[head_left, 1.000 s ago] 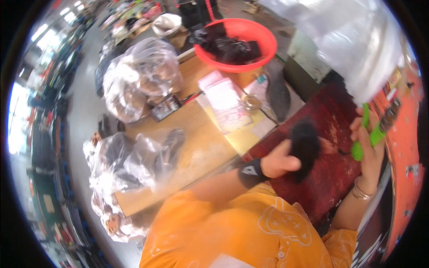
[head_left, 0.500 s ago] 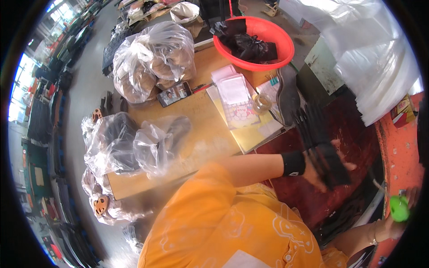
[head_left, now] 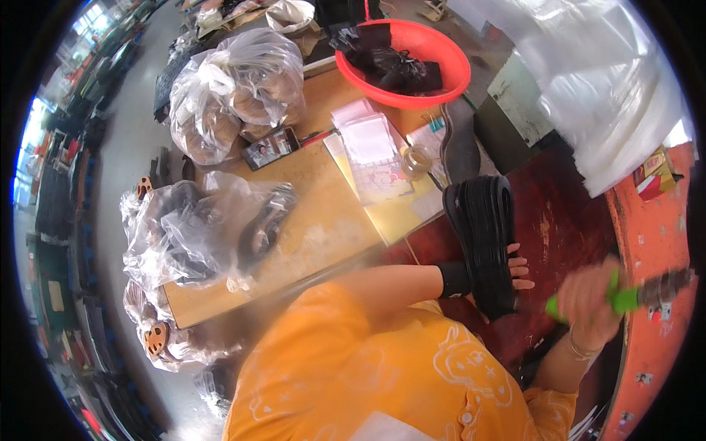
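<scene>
My left hand (head_left: 519, 270), with a dark wristband on its arm, is closed round a stack of black shoe soles (head_left: 482, 239). The soles lie pressed together, with several edges showing, above the dark red surface (head_left: 548, 220). My right hand (head_left: 590, 303) grips a green-handled tool (head_left: 625, 300) with a dark grey, roughly cylindrical end pointing right. Motion blurs this hand, and I cannot make out the tool's exact kind. A single dark sole (head_left: 462, 143) lies just beyond the stack, beside papers (head_left: 373, 151) and a small round glass jar (head_left: 416, 162).
A wooden table (head_left: 331, 228) bears a phone (head_left: 271, 148), a tied clear bag of brown pieces (head_left: 239, 99) and a plastic bag with dark soles (head_left: 198, 228). Behind stands a red basin (head_left: 452, 77) with black bags. Plastic sheeting (head_left: 610, 95) hangs over the orange metal edge (head_left: 647, 242) at right.
The sole stack has turned more upright and come slightly left with my left hand. My right hand has moved up and left from the orange edge, carrying the green-handled tool.
</scene>
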Demonstrator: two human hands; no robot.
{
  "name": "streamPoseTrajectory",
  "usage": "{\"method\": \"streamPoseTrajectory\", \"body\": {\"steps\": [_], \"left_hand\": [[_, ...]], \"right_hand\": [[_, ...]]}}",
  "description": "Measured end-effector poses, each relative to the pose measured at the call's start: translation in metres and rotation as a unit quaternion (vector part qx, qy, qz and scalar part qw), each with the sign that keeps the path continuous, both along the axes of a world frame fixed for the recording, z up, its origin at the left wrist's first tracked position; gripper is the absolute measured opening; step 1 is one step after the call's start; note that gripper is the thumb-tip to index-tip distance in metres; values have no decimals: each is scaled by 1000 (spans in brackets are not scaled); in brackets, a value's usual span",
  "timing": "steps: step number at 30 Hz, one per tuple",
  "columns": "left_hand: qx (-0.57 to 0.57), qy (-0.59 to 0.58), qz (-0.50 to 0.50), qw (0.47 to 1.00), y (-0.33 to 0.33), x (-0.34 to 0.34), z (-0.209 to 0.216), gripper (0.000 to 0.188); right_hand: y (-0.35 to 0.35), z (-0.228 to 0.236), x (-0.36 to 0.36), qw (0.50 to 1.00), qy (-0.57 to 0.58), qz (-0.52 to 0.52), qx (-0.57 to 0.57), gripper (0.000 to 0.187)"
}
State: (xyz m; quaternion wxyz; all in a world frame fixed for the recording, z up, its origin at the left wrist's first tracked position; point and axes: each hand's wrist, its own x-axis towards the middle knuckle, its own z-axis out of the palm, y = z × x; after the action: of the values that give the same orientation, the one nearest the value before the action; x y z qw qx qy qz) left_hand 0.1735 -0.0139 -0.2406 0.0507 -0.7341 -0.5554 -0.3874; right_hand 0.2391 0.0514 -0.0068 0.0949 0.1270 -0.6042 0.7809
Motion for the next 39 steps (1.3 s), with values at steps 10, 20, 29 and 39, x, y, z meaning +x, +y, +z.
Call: {"method": "streamPoseTrajectory", "body": {"steps": [10, 20, 29, 39], "left_hand": [[-46, -36, -47, 997, -2, 8, -2, 43], [-80, -77, -76, 991, -6, -1, 12, 48], [-120, 81, -2, 990, -16, -3, 36, 52], [-189, 127, -34, 973, -1, -8, 66, 71]], "right_hand": [[-9, -5, -53, 993, -42, 113, -7, 16], [-18, -9, -93, 984, -105, -36, 141, 16], [19, 7, 14, 975, -72, -195, 73, 14], [31, 25, 72, 953, -35, -278, 114, 21]]}}
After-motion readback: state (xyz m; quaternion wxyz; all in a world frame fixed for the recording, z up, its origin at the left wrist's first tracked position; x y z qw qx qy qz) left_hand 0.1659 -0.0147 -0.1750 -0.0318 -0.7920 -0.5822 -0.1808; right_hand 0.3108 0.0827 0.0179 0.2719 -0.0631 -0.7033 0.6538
